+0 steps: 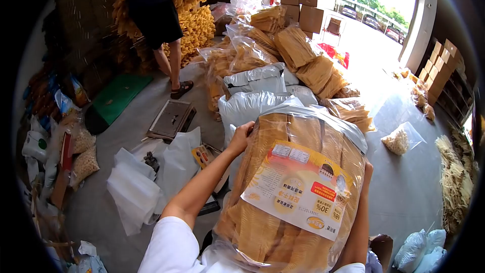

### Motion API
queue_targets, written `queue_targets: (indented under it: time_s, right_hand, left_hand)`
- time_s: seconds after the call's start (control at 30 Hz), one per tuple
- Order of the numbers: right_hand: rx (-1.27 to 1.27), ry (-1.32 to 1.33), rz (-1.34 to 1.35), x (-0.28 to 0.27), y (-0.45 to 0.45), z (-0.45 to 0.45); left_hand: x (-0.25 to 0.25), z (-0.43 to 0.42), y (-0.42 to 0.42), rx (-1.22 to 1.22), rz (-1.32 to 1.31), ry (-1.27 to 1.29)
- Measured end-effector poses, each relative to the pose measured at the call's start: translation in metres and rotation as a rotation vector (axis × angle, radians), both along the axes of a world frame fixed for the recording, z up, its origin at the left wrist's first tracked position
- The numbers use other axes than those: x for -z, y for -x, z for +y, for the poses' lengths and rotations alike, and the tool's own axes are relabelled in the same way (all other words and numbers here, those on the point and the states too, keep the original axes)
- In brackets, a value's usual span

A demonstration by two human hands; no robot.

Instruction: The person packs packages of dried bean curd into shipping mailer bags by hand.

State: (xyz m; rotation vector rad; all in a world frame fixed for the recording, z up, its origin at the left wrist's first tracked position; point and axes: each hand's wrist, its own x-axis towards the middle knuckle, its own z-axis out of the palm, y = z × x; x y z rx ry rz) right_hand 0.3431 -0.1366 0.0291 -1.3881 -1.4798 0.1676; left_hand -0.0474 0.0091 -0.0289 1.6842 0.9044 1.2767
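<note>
A large clear plastic bag of dried tan, ridged food sheets fills the space in front of me, a printed label facing up and reading upside down. My left hand grips its far left side, fingers closed at the edge. On the opposite side, my right hand presses against the bag, its fingers mostly hidden behind it. A grey-white plastic sack lies along the bag's far end; whether it wraps the bag I cannot tell. Just beyond sit more silvery sacks.
Clear bags of tan sheets are heaped ahead, with cardboard boxes behind. Empty plastic bags and a flat metal-framed platform lie left. One person stands by the yellow pile; another is farther back. A small bag lies right.
</note>
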Motion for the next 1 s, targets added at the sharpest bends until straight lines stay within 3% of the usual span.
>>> queue_targets:
  time_s: [0.1,0.13,0.2,0.3,0.53,0.63,0.87,0.93,1.0]
  right_hand:
    - [-0.046,0.087,0.112,0.012,-0.009,-0.004]
    - [-0.020,0.083,-0.088,0.004,-0.007,-0.006]
    - [-0.052,0.076,-0.061,0.008,-0.007,-0.003]
    - [-0.084,0.079,-0.026,0.050,-0.024,0.004]
    - [-0.096,0.136,0.014,0.041,-0.009,-0.009]
    - [-0.115,0.159,0.055,0.051,-0.012,-0.006]
    - [-0.178,0.263,0.607,0.048,-0.028,-0.025]
    - [-0.169,0.297,0.569,0.057,-0.038,-0.035]
    - [-0.168,0.350,0.544,0.066,-0.049,-0.048]
  left_hand:
    - [-0.019,-0.015,0.009,0.097,-0.021,0.170]
    - [-0.022,-0.015,0.013,0.152,0.008,0.256]
    - [-0.022,-0.013,0.016,0.202,0.041,0.383]
    - [-0.029,-0.020,0.011,0.108,0.064,0.338]
    - [-0.039,-0.025,0.007,0.170,0.129,0.414]
    - [-0.031,-0.016,0.007,0.159,0.018,0.297]
    - [-0.045,-0.020,0.026,0.297,0.124,0.425]
    - [-0.050,-0.029,0.027,0.306,0.125,0.440]
    - [-0.047,-0.040,0.020,0.115,0.142,0.420]
